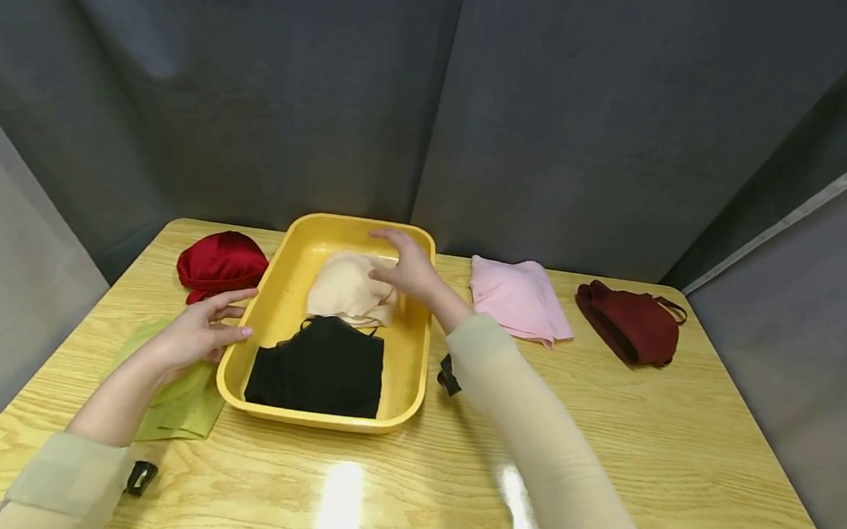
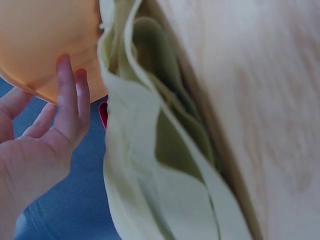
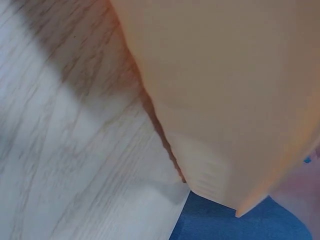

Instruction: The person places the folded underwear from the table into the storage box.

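Note:
A yellow plastic tub [image 1: 414,395] stands on the table's left half. Inside it, a folded black garment with thin straps [image 1: 320,368] lies at the near end, and a bunched beige garment [image 1: 348,285] lies behind it. My left hand [image 1: 201,332] is at the tub's left side, fingers spread and fingertips right at the rim. In the left wrist view those extended fingers [image 2: 66,95] overlap the tub's wall [image 2: 55,45]. My right hand [image 1: 412,270] reaches over the right rim with loosely bent fingers, above the beige garment's right side, holding nothing.
A shiny red cloth item [image 1: 223,263] and a green cloth [image 1: 188,404] lie left of the tub, the green one partly behind my left arm. Rightward on the wooden table [image 1: 624,451] are a pink folded cloth [image 1: 517,300] and a maroon garment with a strap [image 1: 640,325]. Grey curtains [image 1: 551,126] hang behind.

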Tool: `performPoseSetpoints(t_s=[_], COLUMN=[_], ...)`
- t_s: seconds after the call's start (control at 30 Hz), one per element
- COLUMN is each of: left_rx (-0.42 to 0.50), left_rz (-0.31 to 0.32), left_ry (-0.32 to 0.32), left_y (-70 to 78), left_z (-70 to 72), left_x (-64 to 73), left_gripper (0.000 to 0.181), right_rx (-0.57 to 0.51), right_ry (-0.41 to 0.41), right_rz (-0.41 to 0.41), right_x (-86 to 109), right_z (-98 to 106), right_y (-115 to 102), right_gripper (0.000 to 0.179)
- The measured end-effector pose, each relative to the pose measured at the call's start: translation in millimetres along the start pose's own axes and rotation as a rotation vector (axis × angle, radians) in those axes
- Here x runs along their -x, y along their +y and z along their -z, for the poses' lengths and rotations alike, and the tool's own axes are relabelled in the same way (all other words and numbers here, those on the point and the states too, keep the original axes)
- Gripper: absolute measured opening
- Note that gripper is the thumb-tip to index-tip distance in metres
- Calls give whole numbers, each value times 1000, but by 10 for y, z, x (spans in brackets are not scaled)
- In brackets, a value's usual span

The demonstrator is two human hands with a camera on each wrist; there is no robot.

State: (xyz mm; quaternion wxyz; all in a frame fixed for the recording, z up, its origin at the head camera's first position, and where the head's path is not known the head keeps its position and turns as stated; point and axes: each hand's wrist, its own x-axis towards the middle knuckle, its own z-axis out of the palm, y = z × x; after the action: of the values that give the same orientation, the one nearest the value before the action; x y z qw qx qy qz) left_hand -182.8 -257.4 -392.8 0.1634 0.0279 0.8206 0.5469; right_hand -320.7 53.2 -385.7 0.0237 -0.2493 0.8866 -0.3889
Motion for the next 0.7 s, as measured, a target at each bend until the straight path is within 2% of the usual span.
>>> performPoseSetpoints(t_s=[0.3,0.7], left_rx=[-14,-1], left_rz=[10,-1], left_ry=[3,-7], left_y=[-8,-11], left_z=[6,5], left_x=[14,21], left_gripper=[68,69], right_rx=[-47,-97], right_ry=[21,18], right_rz=[48,69], right_x=[107,310], right_z=[157,407], right_y=[-116,-268], right_gripper=[59,57])
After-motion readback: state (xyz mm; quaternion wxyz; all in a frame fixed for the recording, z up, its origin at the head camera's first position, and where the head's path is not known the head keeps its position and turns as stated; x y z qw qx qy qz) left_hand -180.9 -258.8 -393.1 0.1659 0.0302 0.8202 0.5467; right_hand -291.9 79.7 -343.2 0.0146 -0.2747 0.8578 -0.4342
